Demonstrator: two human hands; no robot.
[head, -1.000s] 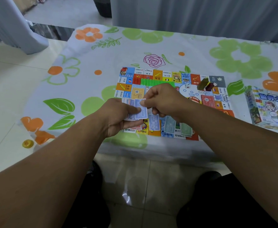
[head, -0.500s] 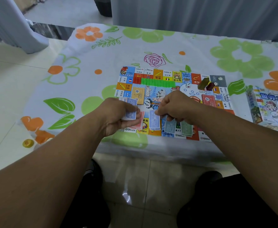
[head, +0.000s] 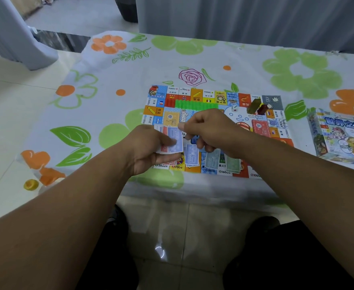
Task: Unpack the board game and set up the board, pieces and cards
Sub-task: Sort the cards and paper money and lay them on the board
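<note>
- My left hand [head: 148,149] grips a small stack of notes [head: 167,147] over the near left part of the board [head: 192,95], thumb across the face and fingers curled underneath.
- The top blue note [head: 175,140] of that stack reads 2000; a red one shows beneath it.
- My right hand [head: 209,130] is curled, with the tip of its forefinger and thumb pinching the upper right corner of the top blue note.
- Under my right hand, three piles lie in a row along the board's near edge: a blue pile [head: 191,156], a grey-blue pile [head: 212,160] and a green pile [head: 233,164], just beside one another.
- My right wrist hides part of the grey-blue and green piles.
- Farther back on the board lie a green strip of houses [head: 197,105], a die [head: 234,108] and dark green and red pieces [head: 257,106].
- The game box [head: 343,137] sits well to the right on the flowered tablecloth [head: 109,97].
</note>
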